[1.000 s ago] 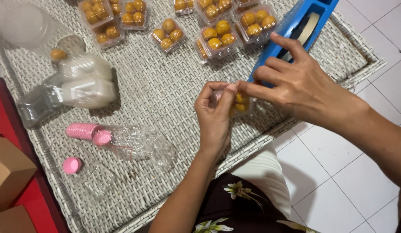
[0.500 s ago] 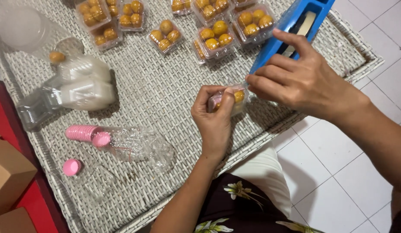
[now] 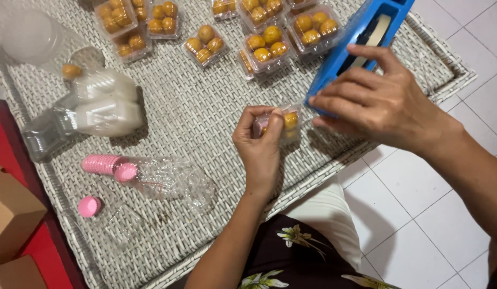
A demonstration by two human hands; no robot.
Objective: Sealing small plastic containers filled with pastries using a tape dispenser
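Left hand [image 3: 261, 140] clamps clear plastic pastry box [image 3: 283, 124]; right hand [image 3: 378, 103] grips blue tape dispenser [image 3: 361, 37]

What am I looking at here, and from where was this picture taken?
There is no machine here: a person works with two bare hands, and a camera worn on the head looks down at them. The left hand holds a small clear box of round yellow pastries. The right hand grips a blue tape dispenser right beside that box. Both hands hover over a white woven tray that sits on a white tiled floor. At the far side of the tray lie more filled clear boxes. To the left are stacked empty clear boxes, a roll of pink paper cups in a clear wrapper, and one loose pink cup. Brown cardboard boxes stand at the left edge.
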